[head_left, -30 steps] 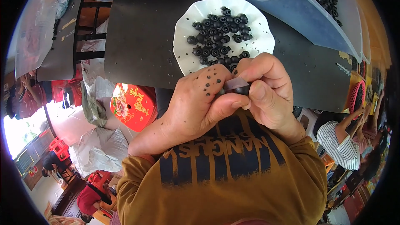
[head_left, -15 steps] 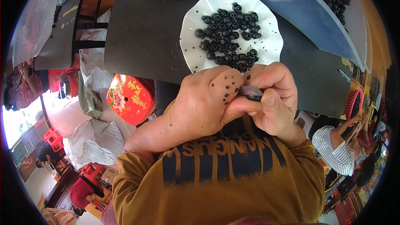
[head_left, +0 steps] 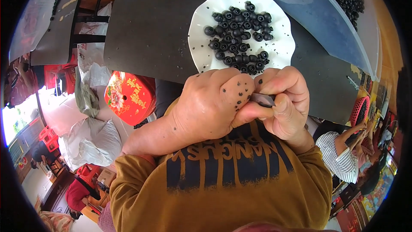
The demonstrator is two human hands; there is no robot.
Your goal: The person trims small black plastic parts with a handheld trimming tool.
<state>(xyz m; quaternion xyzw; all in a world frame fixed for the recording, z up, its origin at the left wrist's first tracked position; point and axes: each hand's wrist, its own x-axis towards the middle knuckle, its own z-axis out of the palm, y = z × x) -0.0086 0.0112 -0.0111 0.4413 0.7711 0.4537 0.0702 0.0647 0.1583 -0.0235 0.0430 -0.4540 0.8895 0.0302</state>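
Note:
My left hand (head_left: 214, 99) is closed in a fist, with a short flat grey blade (head_left: 262, 99) sticking out between its thumb and forefinger; any handle is hidden in the palm. My right hand (head_left: 288, 103) pinches a small black moulded piece (head_left: 272, 97), mostly hidden by thumb and fingers, right against the blade. Black crumbs dot the left hand's skin. Just beyond both hands lies a white scallop-rimmed plate (head_left: 198, 38) bearing many round black knobbed pieces (head_left: 234, 25) with hollow ends.
The plate stands on a dark table (head_left: 146, 30) strewn with black crumbs. A clear plastic bin (head_left: 309, 13) at the far right holds more black pieces. To the left are a red stool (head_left: 131, 99) and a white sack (head_left: 92, 141). People sit at both sides.
The blade has tilted slightly against the black piece, and less of that piece shows now. Both hands keep nearly the same place; the whole view has shifted a little.

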